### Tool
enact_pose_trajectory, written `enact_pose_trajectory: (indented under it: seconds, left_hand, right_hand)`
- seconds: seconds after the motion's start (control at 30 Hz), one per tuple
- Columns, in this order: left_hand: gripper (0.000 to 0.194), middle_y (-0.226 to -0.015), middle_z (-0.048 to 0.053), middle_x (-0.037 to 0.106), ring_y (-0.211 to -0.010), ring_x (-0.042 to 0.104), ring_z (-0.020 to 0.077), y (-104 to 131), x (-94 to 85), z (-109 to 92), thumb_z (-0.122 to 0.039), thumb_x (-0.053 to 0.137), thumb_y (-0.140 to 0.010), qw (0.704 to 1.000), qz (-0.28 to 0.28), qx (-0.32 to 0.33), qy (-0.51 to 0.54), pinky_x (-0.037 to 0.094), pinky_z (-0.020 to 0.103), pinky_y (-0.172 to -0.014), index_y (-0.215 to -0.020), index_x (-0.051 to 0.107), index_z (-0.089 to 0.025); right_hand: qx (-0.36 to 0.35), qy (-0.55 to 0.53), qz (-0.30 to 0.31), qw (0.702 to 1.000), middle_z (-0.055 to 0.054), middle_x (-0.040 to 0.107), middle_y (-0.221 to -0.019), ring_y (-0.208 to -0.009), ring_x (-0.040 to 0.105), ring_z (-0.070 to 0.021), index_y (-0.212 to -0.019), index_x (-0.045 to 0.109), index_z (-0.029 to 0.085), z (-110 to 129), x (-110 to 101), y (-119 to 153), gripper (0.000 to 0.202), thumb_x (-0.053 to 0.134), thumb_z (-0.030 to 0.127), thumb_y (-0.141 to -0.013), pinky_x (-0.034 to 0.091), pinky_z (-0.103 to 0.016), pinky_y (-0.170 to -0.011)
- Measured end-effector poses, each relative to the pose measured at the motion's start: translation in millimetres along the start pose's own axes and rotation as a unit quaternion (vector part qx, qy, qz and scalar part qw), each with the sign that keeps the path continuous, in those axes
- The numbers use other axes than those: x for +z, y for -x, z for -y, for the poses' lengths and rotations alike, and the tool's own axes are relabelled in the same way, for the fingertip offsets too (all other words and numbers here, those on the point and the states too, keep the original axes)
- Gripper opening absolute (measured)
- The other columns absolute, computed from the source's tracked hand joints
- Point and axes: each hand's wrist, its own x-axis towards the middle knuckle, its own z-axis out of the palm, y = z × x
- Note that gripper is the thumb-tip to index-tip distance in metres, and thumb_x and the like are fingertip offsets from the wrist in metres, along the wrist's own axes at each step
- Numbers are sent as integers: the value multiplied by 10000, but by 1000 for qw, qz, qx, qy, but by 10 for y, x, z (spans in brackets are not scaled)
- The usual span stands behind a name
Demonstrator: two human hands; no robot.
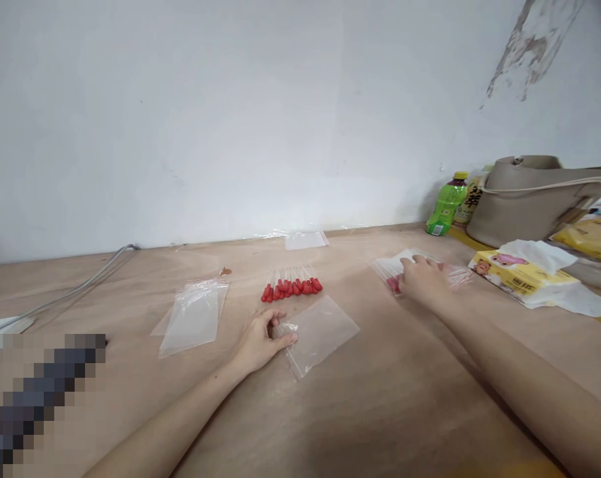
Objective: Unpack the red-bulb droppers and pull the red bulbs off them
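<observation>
My left hand pinches the edge of a clear zip bag between thumb and fingers. The bag lies flat and looks empty. Just beyond it is a row of several red-tipped thin sticks, their pale shafts pointing to the wall. Further right, my right hand rests on a pile of clear bags with red-tipped contents, its fingers spread over them. Part of the pile is hidden under the hand. To the left lies a stack of flat clear bags.
Another clear bag lies by the wall. At right stand a green bottle, a yellow tissue box and a beige handbag. A grey cable runs along the left. A small brown scrap lies behind the bag stack.
</observation>
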Motion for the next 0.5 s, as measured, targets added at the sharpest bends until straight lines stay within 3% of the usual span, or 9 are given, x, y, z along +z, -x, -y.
enact_pose_trajectory:
  seconds: [0.1, 0.2, 0.27, 0.37, 0.43, 0.5]
  left_hand:
    - [354, -768, 7, 527, -714, 497, 160, 39, -17, 15, -460, 664, -606, 999, 34, -8, 13, 404, 267, -625, -806, 610, -172]
    - [268, -729, -4, 513, -654, 475, 129, 95, -76, -6, -434, 587, -704, 997, 43, 39, 55, 391, 243, -593, -715, 553, -169]
    - [261, -695, -15, 509, -635, 478, 118, 91, -179, -8, -431, 532, -754, 992, 9, 49, 112, 393, 232, -587, -722, 512, -173]
    - [294, -676, -23, 524, -622, 508, 119, 1, -466, 94, -457, 564, -713, 977, -107, -14, 185, 413, 226, -582, -721, 482, -174]
    - [326, -702, -20, 547, -586, 524, 116, -67, -710, 259, -454, 605, -653, 953, -208, -70, 208, 433, 235, -570, -778, 493, -174]
    - [366, -728, -19, 541, -536, 533, 111, -91, -939, 478, -379, 618, -633, 921, -319, -124, 188, 445, 246, -544, -901, 471, -178]
  right_hand:
    - [18, 36, 60, 997, -194, 561, -983, -911, 556, -309, -1002, 565, 83, -113, 29, -31, 268, 425, 169, -791, 360, -436, -755]
    - [-18, 64, 39, 997, -207, 574, -935, -902, 557, -307, -952, 587, 57, -155, 61, -9, 254, 419, 97, -765, 385, -385, -706]
    - [-36, 73, 19, 997, -201, 593, -881, -885, 557, -305, -867, 616, 64, -184, 70, -8, 233, 409, 78, -761, 389, -360, -672]
    - [-35, 69, -12, 997, -182, 615, -812, -828, 568, -289, -804, 631, 86, -229, 42, -45, 237, 399, 67, -758, 392, -342, -638]
    - [-46, 42, -65, 996, -172, 625, -848, -840, 564, -284, -858, 629, 94, -223, -4, -66, 242, 412, 73, -753, 401, -360, -666]
    - [-114, -35, -143, 982, -149, 629, -927, -890, 550, -266, -941, 613, 108, -148, -54, -43, 262, 418, 85, -768, 407, -378, -741]
